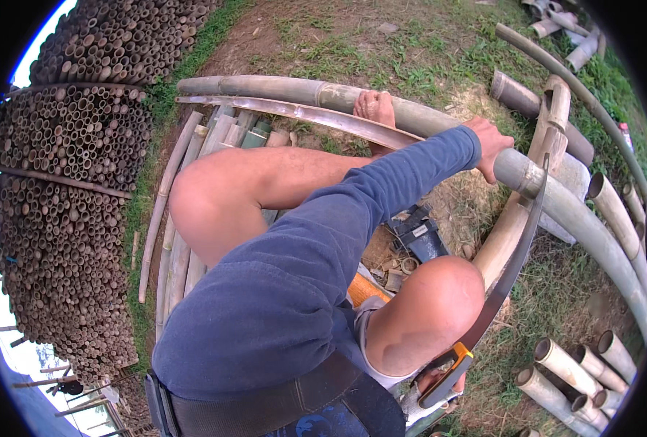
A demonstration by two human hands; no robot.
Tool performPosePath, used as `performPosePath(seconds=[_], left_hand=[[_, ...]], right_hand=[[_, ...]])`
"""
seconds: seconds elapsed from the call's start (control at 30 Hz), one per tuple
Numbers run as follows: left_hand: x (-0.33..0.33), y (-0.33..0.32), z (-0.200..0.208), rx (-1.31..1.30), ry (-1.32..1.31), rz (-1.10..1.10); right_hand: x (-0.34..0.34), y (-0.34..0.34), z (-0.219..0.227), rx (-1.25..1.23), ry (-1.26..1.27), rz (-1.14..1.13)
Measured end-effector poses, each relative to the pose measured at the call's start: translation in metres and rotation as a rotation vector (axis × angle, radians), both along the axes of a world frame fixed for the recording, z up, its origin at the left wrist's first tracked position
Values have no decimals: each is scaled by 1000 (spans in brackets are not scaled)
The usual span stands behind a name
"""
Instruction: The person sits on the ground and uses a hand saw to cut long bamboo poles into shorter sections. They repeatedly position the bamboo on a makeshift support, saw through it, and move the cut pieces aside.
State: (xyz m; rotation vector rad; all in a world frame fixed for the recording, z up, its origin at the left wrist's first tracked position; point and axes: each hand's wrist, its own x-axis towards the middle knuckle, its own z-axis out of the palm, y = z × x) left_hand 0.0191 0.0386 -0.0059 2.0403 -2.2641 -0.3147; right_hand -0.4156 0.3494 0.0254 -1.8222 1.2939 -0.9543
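A long grey-green bamboo pole (338, 96) runs from the far left, curving across to the right edge. My left hand (489, 148) is wrapped over it, its blue-sleeved arm stretched across my body. Low in the picture, my right hand (433, 382), partly hidden behind my knee, grips the orange-and-black handle of a handsaw (509, 266). The long curved blade rises to the pole, its tip end crossing it to the right of my left hand, close to a node. A bamboo support (509, 229) lies beneath the pole there. My foot (375, 108) is against the pole further left.
A split bamboo strip (302, 113) lies alongside the pole. Several bamboo lengths (185, 255) are laid under my bent leg. A dark case-like object (420, 233) sits between my knees. Cut tubes (564, 364) stand at lower right. Huge bamboo stacks (61, 247) fill the left.
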Motion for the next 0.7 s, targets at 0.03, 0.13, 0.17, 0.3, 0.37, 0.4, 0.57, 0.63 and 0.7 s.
performPosePath(seconds=[0.03, 0.13, 0.17, 0.3, 0.37, 0.4, 0.57, 0.63, 0.7], left_hand=[[3, -1, 2, -1, -9, 18], [0, 4, 7, 31, 43, 18], [-1, 6, 10, 1, 32, 29], [-2, 10, 16, 32, 28, 5], [2, 7, 14, 19, 7, 6], [-1, 6, 10, 6, 27, 1], [-1, -5, -4, 21, 31, 26], [-3, -5, -2, 29, 39, 45], [-8, -2, 3, 5, 58, 37]], right_hand=[[18, -34, -7, -52, -40, -18], [90, -176, -35, 81, -158, -13], [112, -217, -44, -25, -186, 46], [107, -209, -51, -166, -55, 3], [56, -117, -31, 129, -74, -77], [36, -67, -23, 103, -128, -101], [19, 6, 14, 86, -17, -98], [60, -76, 3, 19, 11, -98], [109, -169, -20, -12, -205, -15]])
